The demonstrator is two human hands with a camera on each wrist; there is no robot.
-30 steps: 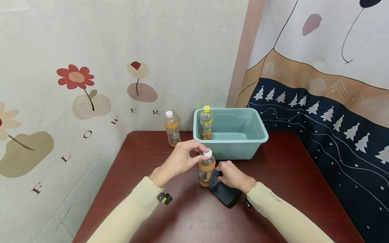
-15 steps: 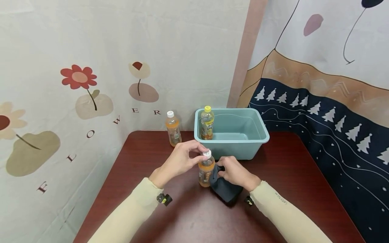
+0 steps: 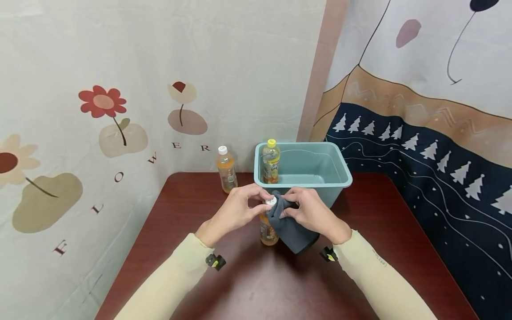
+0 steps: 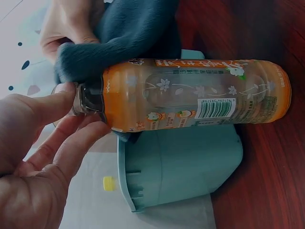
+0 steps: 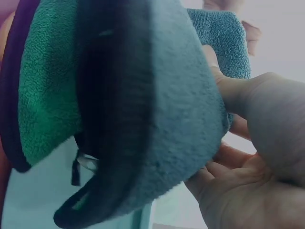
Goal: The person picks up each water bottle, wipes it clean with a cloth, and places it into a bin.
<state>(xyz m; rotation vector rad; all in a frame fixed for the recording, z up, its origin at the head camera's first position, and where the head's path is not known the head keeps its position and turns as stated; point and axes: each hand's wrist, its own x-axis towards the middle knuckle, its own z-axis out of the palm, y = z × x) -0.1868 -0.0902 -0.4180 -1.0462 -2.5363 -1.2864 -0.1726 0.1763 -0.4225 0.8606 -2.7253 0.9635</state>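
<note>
An orange-labelled drink bottle (image 3: 268, 234) with a white cap (image 3: 271, 202) stands upright on the table. My left hand (image 3: 234, 211) pinches it at the cap, thumb and fingers on either side. In the left wrist view the bottle (image 4: 200, 95) shows its printed label and a barcode. With its thumb and fingers, my right hand (image 3: 314, 211) grips a dark grey-blue cloth (image 3: 295, 233), draped against the bottle's upper right side. The hanging cloth (image 5: 186, 100) fills much of the right wrist view, with a dark edge and a green side showing. It hides part of the bottle.
A light teal bin (image 3: 312, 195) stands just behind my hands, with a yellow-capped bottle (image 3: 271, 162) upright inside at its left end. Left of the bin, a second white-capped orange bottle (image 3: 227, 171) stands near the back edge of the reddish-brown table (image 3: 256, 289).
My right hand has lifted the cloth from beside the bottle's lower body up to its neck and cap. The left hand has stayed on the cap, and the bottle has hardly moved.
</note>
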